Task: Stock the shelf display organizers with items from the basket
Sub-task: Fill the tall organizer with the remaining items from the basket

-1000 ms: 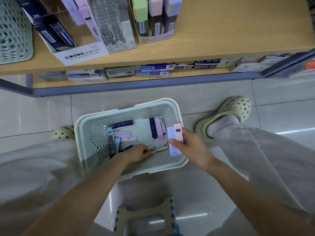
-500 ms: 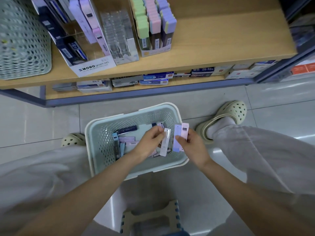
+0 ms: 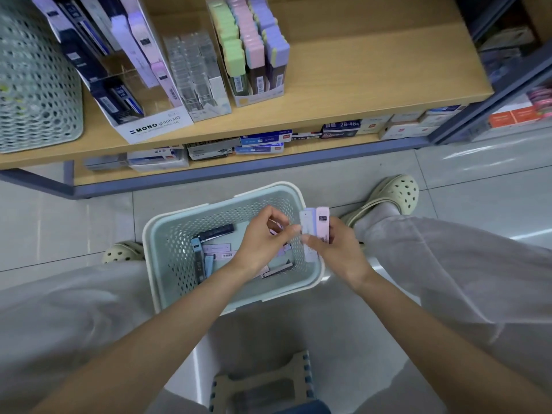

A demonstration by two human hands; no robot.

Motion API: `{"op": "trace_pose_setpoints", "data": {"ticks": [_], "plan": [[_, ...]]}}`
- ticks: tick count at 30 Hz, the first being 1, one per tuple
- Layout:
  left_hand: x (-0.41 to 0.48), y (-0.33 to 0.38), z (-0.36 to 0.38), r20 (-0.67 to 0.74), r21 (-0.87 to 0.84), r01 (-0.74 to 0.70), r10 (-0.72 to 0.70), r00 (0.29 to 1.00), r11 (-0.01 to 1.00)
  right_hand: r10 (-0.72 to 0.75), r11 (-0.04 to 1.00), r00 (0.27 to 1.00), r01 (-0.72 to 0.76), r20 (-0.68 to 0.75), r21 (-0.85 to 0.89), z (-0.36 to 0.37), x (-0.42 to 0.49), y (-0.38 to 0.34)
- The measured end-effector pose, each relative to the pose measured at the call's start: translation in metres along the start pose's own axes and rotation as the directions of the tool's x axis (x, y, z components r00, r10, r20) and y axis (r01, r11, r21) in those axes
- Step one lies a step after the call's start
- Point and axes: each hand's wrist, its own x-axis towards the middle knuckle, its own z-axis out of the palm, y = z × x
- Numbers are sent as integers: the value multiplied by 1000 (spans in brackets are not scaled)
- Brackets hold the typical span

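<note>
**Over the basket: square the handful**

Above it stands the clear organizer. The left hand pinches a white case against the pastel cases gripped upright in the right hand. Seat it flush, ends level, labels one way, so the handful should slot in cleanly.

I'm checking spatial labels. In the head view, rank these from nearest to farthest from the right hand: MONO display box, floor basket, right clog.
1. floor basket, its right rim just under the right hand, which grips slim packs.
2. right clog, just beyond, to the right.
3. MONO display box, on the shelf, far left.
</note>
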Motion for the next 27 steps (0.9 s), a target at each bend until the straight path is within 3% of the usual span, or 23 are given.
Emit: {"op": "trace_pose_setpoints", "data": {"ticks": [3,5,8,11,17,21,27], "plan": [[9,-23,-3,35,128,48,-53,998,991,-18,999,988,22,-155,26,-13,6,3],[14,-50,-3,128,268,144,-183,975,952,-6,998,978,18,-210,55,-23,13,6],[16,-89,0,286,442,277,-427,858,853,8,999,972,2,-235,41,-31,20,14],[17,-109,8,370,522,316,-544,753,792,29,999,972,-20,-232,43,-30,24,22],[29,-115,18,382,615,266,-576,723,742,102,995,982,-103,-157,-1,-22,27,37],[34,-130,10,401,714,150,-575,713,684,146,989,981,-145,-125,24,-20,26,42],[24,-135,4,405,647,135,-488,773,751,137,990,983,-134,-122,33,-22,23,39]]}}
